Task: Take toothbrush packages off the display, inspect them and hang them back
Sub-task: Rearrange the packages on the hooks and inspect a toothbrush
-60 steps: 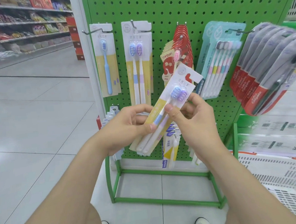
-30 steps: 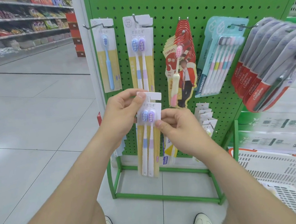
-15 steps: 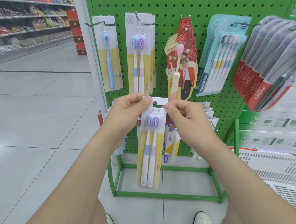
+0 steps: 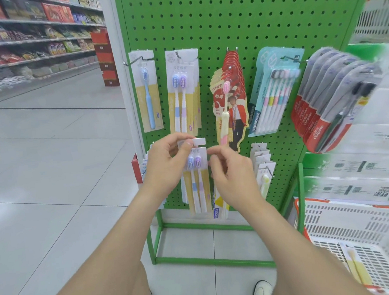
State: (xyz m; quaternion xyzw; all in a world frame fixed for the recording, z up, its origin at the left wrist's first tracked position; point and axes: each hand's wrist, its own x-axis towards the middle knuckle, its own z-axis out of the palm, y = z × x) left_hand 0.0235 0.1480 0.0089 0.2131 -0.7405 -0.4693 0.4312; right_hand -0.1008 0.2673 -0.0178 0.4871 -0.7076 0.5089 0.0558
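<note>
A person stands before a green pegboard display [image 4: 247,11] and holds a two-brush toothbrush package [image 4: 197,185] upright in front of the board's lower left part, directly under the hanging stack of matching two-brush packs [image 4: 183,93]. The left hand [image 4: 167,166] pinches the package's white header tab between thumb and curled fingers, so the yellow card with its blue and purple brushes hangs straight down, its bottom end near the board's lower edge. The right hand [image 4: 235,179] sits just beside the package's right edge with its fingers loosely curled and the index finger reaching toward the card's upper right corner; motion blur makes it impossible to tell whether that finger touches the card or grips anything. Along the board's upper row, from the left edge, hang a single blue-brush pack [image 4: 147,99], the matching stack, a row of red packs [image 4: 230,101] and a teal multi-brush pack [image 4: 273,92]. Grey and red Colgate packs [image 4: 320,111] hang past the board's right edge. Small white packs [image 4: 263,164] hang low on the board, right of the right hand. A white basket [image 4: 337,214] with a red rim stands at the lower right with a yellow-carded pack [image 4: 357,267] lying inside it.
</note>
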